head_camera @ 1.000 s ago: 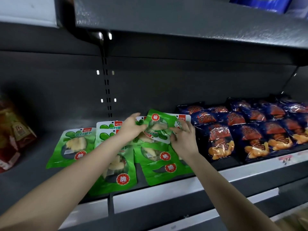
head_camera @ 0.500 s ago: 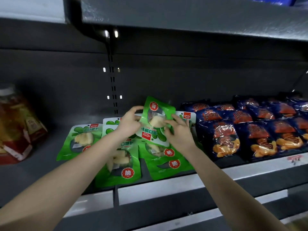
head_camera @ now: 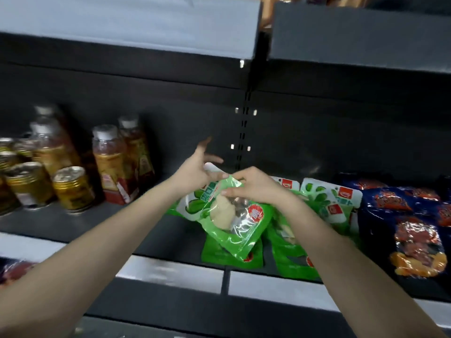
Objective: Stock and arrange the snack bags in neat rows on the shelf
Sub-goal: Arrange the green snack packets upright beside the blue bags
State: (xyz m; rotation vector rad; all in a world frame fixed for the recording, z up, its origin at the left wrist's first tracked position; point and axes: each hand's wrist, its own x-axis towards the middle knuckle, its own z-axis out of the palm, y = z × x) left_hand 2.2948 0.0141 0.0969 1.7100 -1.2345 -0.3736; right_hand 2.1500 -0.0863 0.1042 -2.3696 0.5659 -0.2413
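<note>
1. Head view, item held: green snack bag (head_camera: 234, 223), centre of the frame, lifted clear above the shelf (head_camera: 97, 223); long axis tilted, top edge toward upper left, sealed bottom toward lower right
2. Head view, right hand (head_camera: 253, 189): above and to the right of the bag, fingers (head_camera: 230, 191) pinched together on its upper edge; this hand is the nearer one and carries the grip
3. Head view, left hand (head_camera: 195, 172): at the bag's upper left corner, palm against the back of the bag, fingers (head_camera: 213, 158) spread apart and pointing into the shelf; whether it presses the bag cannot be told for sure
4. Head view, stock below: green bags on the shelf (head_camera: 288, 252) lie overlapped and askew just under and right of the held bag; more stand behind at centre right (head_camera: 327, 198)
5. Head view, neighbours: dark blue snack bags (head_camera: 410, 230) at right edge; bottles (head_camera: 114, 164) and cans (head_camera: 70, 186) at left, well apart, with bare shelf between
6. Judgement: the bag wants turning so its long axis runs front to back, then lowering into the gap left of the green pile
</note>
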